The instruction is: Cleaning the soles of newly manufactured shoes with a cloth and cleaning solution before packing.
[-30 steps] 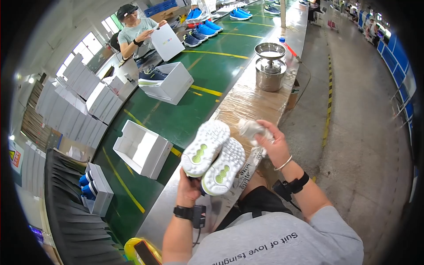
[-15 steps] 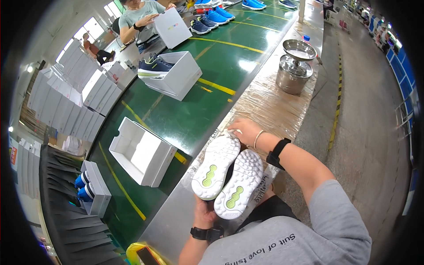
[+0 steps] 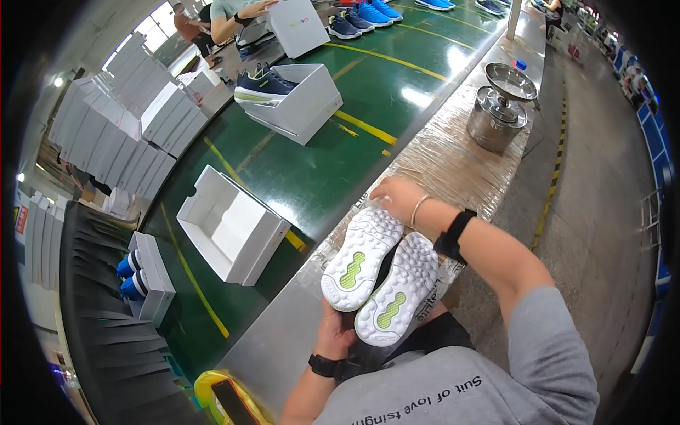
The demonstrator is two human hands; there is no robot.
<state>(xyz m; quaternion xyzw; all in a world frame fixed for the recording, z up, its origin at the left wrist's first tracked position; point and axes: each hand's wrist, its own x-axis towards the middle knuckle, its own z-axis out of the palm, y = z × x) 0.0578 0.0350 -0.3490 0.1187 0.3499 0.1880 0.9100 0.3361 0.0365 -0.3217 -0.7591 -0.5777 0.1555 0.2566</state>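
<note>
A pair of sneakers is turned soles up over the bench, with white knobbly soles and green inserts: one sneaker (image 3: 374,237) on the left, the other sneaker (image 3: 413,273) beside it on the right. My left hand (image 3: 333,331) is closed around their heel end from below, its fingers partly hidden beneath them. At the toe of the left sneaker, my right hand (image 3: 399,197) has its fingers curled together. A small whitish bit shows at those fingertips, too small to name. The uppers are mostly hidden.
An open white shoebox (image 3: 230,234) sits on the green conveyor (image 3: 283,170). Farther along, another shoebox (image 3: 304,106) carries a dark sneaker (image 3: 265,83). A metal pot (image 3: 496,120) with a dish on top stands on the bench. Boxes are stacked at left; a co-worker holds a white lid (image 3: 299,28).
My right hand has shifted slightly off the left sneaker's toe, fingers still curled. The sneakers stay in my left hand. The whole view has moved a little.
</note>
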